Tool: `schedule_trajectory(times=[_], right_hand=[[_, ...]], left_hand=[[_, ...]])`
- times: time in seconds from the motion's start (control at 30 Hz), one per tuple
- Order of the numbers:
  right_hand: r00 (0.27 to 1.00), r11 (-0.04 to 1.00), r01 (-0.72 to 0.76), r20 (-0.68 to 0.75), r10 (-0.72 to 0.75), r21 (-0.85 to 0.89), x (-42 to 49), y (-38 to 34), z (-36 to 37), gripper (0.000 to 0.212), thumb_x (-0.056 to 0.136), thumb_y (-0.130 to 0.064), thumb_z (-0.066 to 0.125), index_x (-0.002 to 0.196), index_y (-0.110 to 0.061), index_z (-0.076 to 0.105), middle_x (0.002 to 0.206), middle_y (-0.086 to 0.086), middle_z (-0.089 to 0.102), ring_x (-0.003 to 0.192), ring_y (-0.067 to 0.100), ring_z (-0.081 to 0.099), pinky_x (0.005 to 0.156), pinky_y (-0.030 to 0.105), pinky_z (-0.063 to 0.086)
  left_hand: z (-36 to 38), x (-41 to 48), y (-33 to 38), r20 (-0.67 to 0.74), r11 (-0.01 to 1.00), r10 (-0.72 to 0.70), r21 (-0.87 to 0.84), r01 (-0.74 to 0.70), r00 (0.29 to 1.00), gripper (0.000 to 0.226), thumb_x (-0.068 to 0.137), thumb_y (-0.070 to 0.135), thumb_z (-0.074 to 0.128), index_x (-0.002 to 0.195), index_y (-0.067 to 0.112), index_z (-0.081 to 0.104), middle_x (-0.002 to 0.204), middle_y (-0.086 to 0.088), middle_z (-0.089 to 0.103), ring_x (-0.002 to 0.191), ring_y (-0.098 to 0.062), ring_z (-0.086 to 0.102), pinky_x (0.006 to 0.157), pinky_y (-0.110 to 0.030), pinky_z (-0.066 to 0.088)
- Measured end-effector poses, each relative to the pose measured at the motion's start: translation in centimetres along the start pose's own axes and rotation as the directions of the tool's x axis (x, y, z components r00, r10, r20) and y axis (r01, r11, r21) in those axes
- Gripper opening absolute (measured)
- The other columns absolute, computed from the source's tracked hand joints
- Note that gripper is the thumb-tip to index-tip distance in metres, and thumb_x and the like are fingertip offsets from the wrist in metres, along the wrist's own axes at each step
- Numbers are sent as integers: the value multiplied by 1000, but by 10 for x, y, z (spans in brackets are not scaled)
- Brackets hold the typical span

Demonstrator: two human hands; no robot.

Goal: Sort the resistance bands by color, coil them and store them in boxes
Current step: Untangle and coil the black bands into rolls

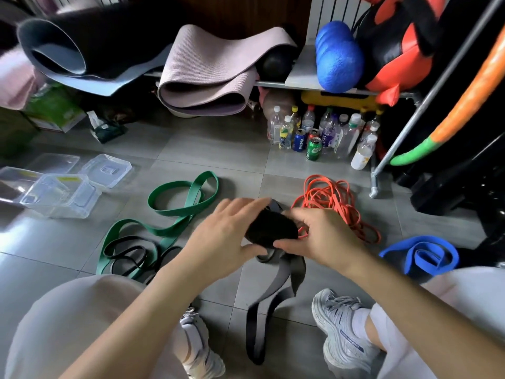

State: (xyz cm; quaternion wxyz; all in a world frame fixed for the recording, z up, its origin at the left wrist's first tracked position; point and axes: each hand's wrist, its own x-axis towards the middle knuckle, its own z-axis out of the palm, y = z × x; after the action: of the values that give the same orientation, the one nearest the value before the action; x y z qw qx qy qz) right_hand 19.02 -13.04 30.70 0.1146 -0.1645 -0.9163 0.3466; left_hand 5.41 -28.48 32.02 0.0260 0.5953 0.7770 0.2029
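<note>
A wide black band point(270, 228) is half wound into a coil between both hands. My left hand point(226, 233) cups its left side and my right hand point(317, 236) grips its right side. The band's loose tail point(262, 318) hangs down to the floor between my shoes. Green bands point(175, 206) lie looped on the tiles to the left, with thin black bands point(128, 255) over their near end. A tangle of thin orange bands point(338, 206) lies behind my right hand. A blue band point(420, 255) sits folded at the right.
Clear plastic boxes point(60, 198) and lids point(106, 169) lie on the floor at the left. Bottles and cans point(317, 135) stand under a metal shelf point(300, 84) holding rolled mats and a blue roller point(338, 56). My knees and shoes fill the foreground.
</note>
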Motion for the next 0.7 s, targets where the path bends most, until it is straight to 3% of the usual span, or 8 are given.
schedule_trajectory(times=[0.1,0.2,0.3,0.4,0.47,0.6,0.7], right_hand=[[999,1000,28,28,-28,-9,-4,-4,7,34,64,-51,66,83,-23,63,67,-4,62,66,18,60,61,41,49],[1000,996,-17,2,17,86,-1,-5,2,38,65,-46,78,94,-25,66,82,-5,68,78,15,64,71,41,51],[998,981,-56,31,51,184,0,0,-5,39,63,-34,84,98,-30,66,91,-12,66,88,8,63,80,37,51],[999,964,-37,26,32,262,-2,6,-6,39,68,-24,83,97,-42,63,92,-20,68,88,-1,62,80,27,49],[1000,943,-11,3,11,332,-1,5,-7,41,68,-26,83,101,-42,63,96,-20,70,91,-2,63,81,26,49],[999,830,27,-36,-8,556,0,-1,-14,45,56,-41,85,98,-42,68,98,-12,73,97,6,66,89,26,51],[998,743,60,-36,-48,666,1,-2,-13,51,56,-51,82,102,-33,70,104,-7,72,102,12,66,91,26,48]], left_hand=[[6,-2,2,36,999,-42,-22,42,998,55,77,27,71,129,21,53,111,0,62,101,-28,52,81,-35,46],[5,0,3,-44,993,-50,-113,45,998,43,76,24,62,118,14,59,105,-2,63,94,-29,53,78,-34,45],[1,3,5,-96,943,-159,-310,123,983,39,77,13,69,115,16,60,101,6,57,98,-23,54,83,-35,50],[-6,3,6,-125,815,-253,-562,142,959,49,72,-2,74,103,34,59,95,14,56,93,0,53,77,-16,49],[-9,5,8,-138,730,-322,-667,152,937,58,70,-7,74,96,41,55,94,14,60,89,4,55,73,-7,46],[-10,9,7,-131,622,-379,-769,147,916,53,64,5,78,93,47,63,91,19,67,94,-8,62,79,-14,48],[-12,9,6,-112,423,-369,-904,59,923,42,67,5,69,103,25,63,92,12,70,88,-8,65,80,-21,50]])
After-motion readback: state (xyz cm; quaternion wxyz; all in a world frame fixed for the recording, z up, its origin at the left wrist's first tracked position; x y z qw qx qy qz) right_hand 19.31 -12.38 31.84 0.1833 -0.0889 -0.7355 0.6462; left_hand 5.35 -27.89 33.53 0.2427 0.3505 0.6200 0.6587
